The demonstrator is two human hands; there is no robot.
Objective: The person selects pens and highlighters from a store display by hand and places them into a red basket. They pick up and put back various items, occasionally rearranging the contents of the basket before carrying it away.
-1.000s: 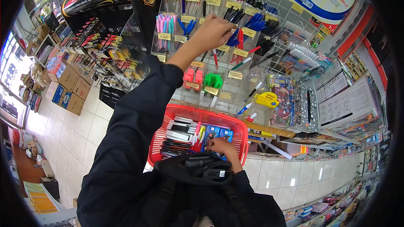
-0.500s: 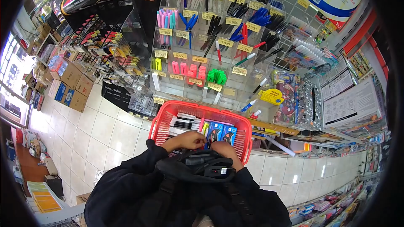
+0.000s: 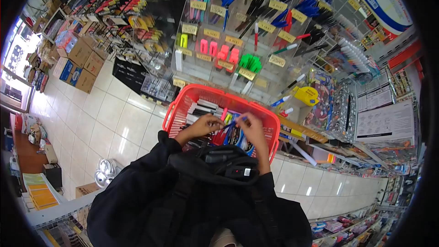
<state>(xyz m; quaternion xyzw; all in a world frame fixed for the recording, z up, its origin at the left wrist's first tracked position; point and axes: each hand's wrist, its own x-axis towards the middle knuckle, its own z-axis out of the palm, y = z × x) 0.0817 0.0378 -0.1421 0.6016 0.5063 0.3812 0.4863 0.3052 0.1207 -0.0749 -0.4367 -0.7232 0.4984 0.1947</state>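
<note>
**Both hands on a pen over the red basket**

Head view: The left hand [image 3: 201, 126] and right hand [image 3: 250, 128] meet above the red basket [image 3: 183, 103], near the scene's centre. Both pinch a blue pen [image 3: 233, 122], one at each end. The basket holds packaged pens and blue packs [image 3: 238, 138]. Beyond it, the clear display rack [image 3: 238, 32] carries pens and highlighters behind yellow price tags.

A stationery shop is shown. Pens and markers are sorted by colour in a clear acrylic display rack [image 3: 238, 27] with yellow price tags [image 3: 198, 5], a red plastic shopping basket [image 3: 183, 103] is carried, and brown cardboard stock boxes [image 3: 80, 59] are stacked on the tiled floor.
</note>
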